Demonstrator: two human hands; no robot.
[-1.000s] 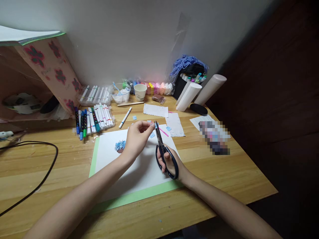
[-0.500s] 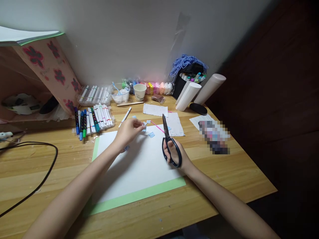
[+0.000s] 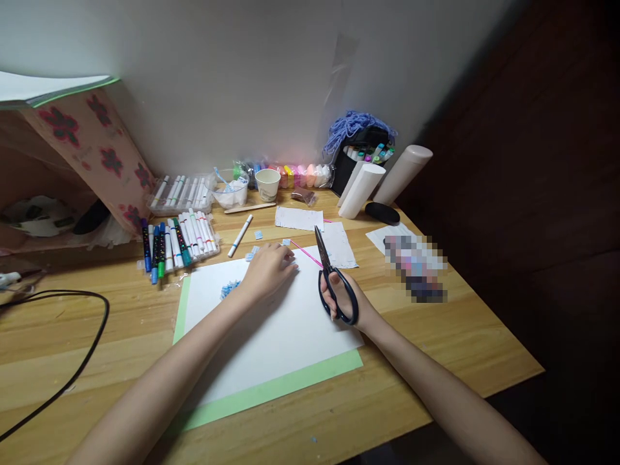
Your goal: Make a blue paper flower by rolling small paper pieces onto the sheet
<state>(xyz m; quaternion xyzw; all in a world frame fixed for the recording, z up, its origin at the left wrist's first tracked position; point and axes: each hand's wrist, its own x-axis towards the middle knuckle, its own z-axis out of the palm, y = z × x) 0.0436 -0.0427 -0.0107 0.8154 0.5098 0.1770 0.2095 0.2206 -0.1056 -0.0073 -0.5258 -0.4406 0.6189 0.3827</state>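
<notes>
My right hand (image 3: 346, 300) grips a pair of scissors (image 3: 338, 281) by its dark handles, the nearly closed blades pointing up and away over the paper. My left hand (image 3: 271, 268) rests palm down near the far edge of a white sheet (image 3: 281, 336), fingers bent and slightly apart; what lies beneath them is hidden. Beside its wrist is a small heap of blue cut pieces (image 3: 229, 289). Small blue paper squares (image 3: 258, 235) lie just beyond the hand. A thin pink stick (image 3: 307, 252) lies between the two hands, partly on the sheet.
A green sheet (image 3: 271, 387) lies under the white one. Markers (image 3: 184, 242), a paper cup (image 3: 268, 185), a plastic bowl (image 3: 230, 190) and coloured clay packs (image 3: 305, 174) stand along the back. Paper pieces (image 3: 339, 245) lie beyond the scissors; a black cable (image 3: 97, 336) curves at left.
My left hand has come down onto the white sheet from a raised pinch and shifted right. The blue heap shows more fully. My right hand keeps holding the scissors, barely moved.
</notes>
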